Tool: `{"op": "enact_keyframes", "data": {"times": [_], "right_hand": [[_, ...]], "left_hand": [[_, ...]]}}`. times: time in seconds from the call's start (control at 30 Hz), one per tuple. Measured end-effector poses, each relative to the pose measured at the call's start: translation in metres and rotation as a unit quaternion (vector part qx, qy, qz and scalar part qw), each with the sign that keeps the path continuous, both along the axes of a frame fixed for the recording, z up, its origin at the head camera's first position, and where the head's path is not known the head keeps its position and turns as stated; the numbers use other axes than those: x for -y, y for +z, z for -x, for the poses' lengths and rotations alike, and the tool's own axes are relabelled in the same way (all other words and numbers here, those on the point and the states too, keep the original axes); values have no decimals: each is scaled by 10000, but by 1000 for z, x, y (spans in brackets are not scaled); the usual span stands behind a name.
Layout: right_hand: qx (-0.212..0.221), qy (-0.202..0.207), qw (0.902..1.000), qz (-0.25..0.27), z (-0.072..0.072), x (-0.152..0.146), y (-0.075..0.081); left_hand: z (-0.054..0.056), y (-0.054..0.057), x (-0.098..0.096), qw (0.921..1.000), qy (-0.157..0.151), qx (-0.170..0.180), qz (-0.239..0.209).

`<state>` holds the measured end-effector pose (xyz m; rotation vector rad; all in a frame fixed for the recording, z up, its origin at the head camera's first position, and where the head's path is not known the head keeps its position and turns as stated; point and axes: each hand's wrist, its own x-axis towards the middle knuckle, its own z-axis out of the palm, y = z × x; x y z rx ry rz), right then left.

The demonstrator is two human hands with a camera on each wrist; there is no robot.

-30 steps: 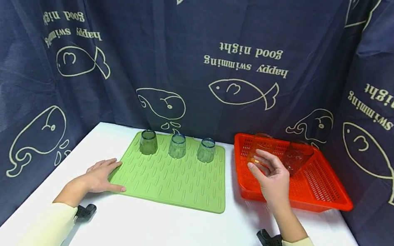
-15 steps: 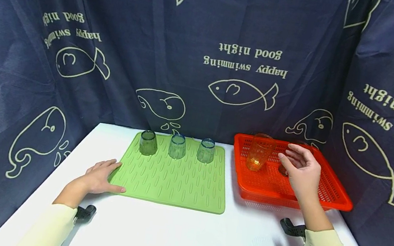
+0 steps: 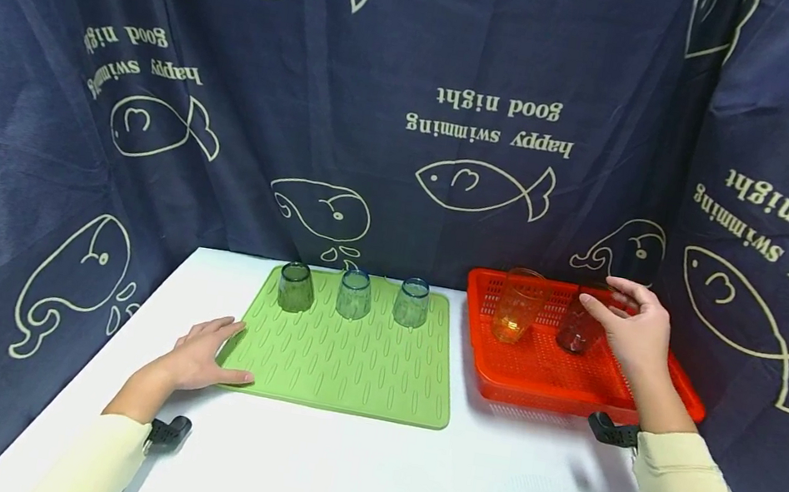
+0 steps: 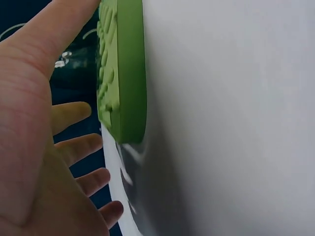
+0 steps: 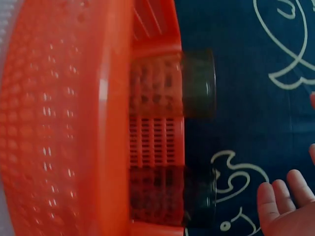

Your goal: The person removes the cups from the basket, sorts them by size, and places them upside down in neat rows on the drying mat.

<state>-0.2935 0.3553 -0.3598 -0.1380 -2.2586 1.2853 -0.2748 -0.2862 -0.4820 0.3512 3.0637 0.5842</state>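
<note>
My left hand (image 3: 200, 357) lies at the near left corner of the green ribbed mat (image 3: 347, 365), fingers spread, thumb along its front edge. In the left wrist view the thumb reaches over the mat (image 4: 132, 73) and the other fingers (image 4: 88, 142) extend past its corner. My right hand (image 3: 639, 335) hovers over the red basket (image 3: 548, 389), beside the upper part of a dark purplish glass (image 3: 575, 330). Its fingers are loosely bent. In the right wrist view, a gap separates that hand (image 5: 290, 209) from the glass (image 5: 199, 196). Left of it stands an amber glass (image 3: 515, 318).
At the mat's back edge stand a dark green glass (image 3: 296, 289), a bluish glass (image 3: 353, 297) and a pale blue-rimmed glass (image 3: 411, 306) in a row. Dark fish-print cloth (image 3: 356, 89) hangs behind and beside the white table (image 3: 347, 475).
My right hand has moved right, from in front of the amber glass, past the purplish glass to its right side. The left hand and the glasses have stayed put.
</note>
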Motion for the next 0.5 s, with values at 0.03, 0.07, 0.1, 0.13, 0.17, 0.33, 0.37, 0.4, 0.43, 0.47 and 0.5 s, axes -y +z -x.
{"op": "enact_keyframes", "data": {"times": [0.03, 0.07, 0.1, 0.13, 0.17, 0.33, 0.37, 0.4, 0.43, 0.47, 0.5], "right_hand": [[72, -10, 9999, -117, 1, -3, 1], [144, -35, 9997, -219, 3, -5, 2], [229, -56, 9992, -328, 4, -8, 2], [307, -86, 9987, -401, 6, -10, 2], [363, -117, 9981, -477, 7, -12, 2], [629, -144, 9955, -698, 14, -23, 1], [677, -122, 9950, -722, 16, -25, 1], [740, -115, 9943, -764, 18, -27, 0], [797, -100, 9936, -795, 20, -28, 0], [855, -87, 9929, -828, 22, -30, 0], [923, -72, 9920, -854, 24, -32, -1]], "left_hand": [[0, 0, -2, 10000, -14, -56, -49], [-1, 0, -4, 9999, -38, -119, -92], [-2, 0, -6, 9997, -61, -171, -131], [-2, 0, -8, 9996, -91, -231, -166], [-3, 1, -11, 9993, -125, -279, -226], [-8, 3, -23, 9974, -281, -396, -533], [-8, 2, -26, 9969, -311, -411, -597], [-9, 2, -28, 9964, -333, -430, -648], [-10, 1, -31, 9958, -360, -450, -715], [-10, 1, -34, 9952, -385, -475, -770], [-11, 0, -38, 9943, -410, -491, -848]]}}
